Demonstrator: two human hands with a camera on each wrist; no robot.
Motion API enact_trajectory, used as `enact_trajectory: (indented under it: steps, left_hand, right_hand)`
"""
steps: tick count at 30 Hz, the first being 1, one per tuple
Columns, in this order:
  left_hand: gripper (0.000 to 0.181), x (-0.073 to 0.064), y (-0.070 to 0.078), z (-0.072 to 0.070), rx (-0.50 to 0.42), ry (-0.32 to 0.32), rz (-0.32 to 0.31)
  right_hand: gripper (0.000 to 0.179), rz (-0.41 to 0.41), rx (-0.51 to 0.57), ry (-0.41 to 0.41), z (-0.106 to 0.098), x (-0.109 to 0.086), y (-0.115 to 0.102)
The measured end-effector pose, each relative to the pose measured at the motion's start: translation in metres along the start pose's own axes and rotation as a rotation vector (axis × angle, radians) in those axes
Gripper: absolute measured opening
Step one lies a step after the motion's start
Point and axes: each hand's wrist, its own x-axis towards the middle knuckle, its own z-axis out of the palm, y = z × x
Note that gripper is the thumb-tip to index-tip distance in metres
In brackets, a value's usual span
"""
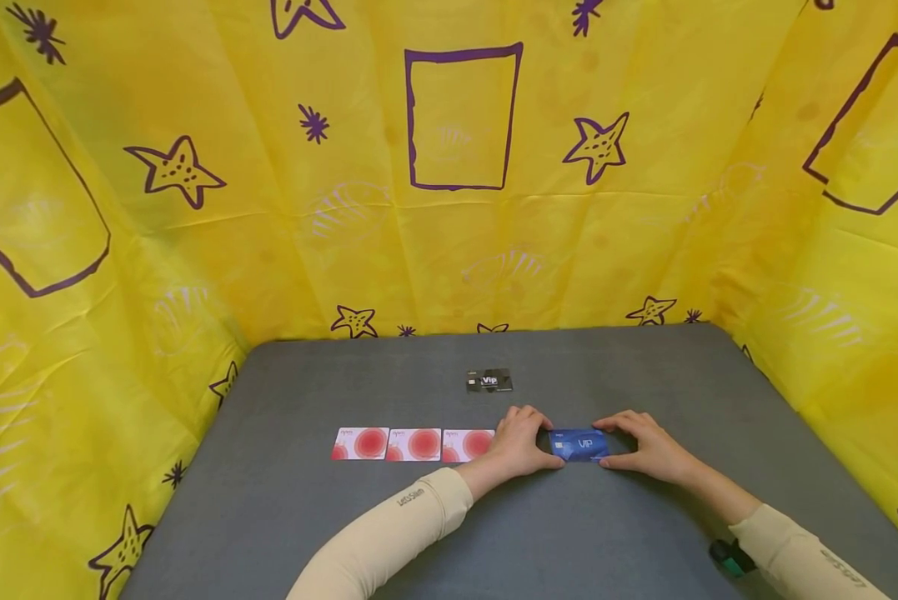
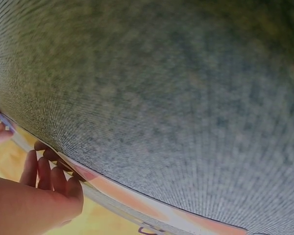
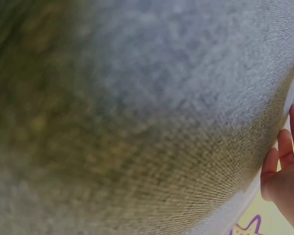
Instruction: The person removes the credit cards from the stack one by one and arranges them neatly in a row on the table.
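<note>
A blue VIP card (image 1: 579, 445) lies on the grey table between the two hands in the head view. My left hand (image 1: 522, 442) holds it by its left end, index finger near the upper corner and thumb at the lower one. At the card's right end, my right hand (image 1: 647, 448) grips the upper and lower corners the same way. Left of the hands, white cards with red circles form a row: one at the far left (image 1: 361, 444), a middle one (image 1: 414, 445), and a third (image 1: 464, 446) whose right part the left hand hides.
Behind the row lies a black Vip card (image 1: 489, 381). The grey table (image 1: 388, 375) meets a yellow curtain (image 1: 433, 250) with purple starfish drawings at the back and sides. A dark and green object (image 1: 732, 557) shows by the right sleeve.
</note>
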Motion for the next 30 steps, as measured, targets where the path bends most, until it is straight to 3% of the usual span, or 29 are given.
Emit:
enact_trajectory:
  steps: [6, 16, 20, 30]
  left_hand:
    - [0.052, 0.002, -0.005, -0.001, -0.013, -0.017, 0.007]
    - [0.049, 0.003, -0.020, -0.014, -0.178, -0.046, 0.086]
    - [0.046, 0.002, -0.027, -0.019, -0.218, -0.024, 0.111]
    - [0.040, -0.005, -0.049, -0.029, -0.349, 0.000, 0.070]
  right_hand:
    - [0.051, -0.028, -0.002, 0.039, 0.002, 0.004, -0.006]
    - [0.043, -0.030, 0.058, 0.114, 0.018, 0.019, -0.022]
    - [0.039, -0.029, 0.098, 0.118, 0.025, 0.029, -0.030]
    - [0.036, 0.026, 0.200, 0.080, 0.044, 0.052, -0.047]
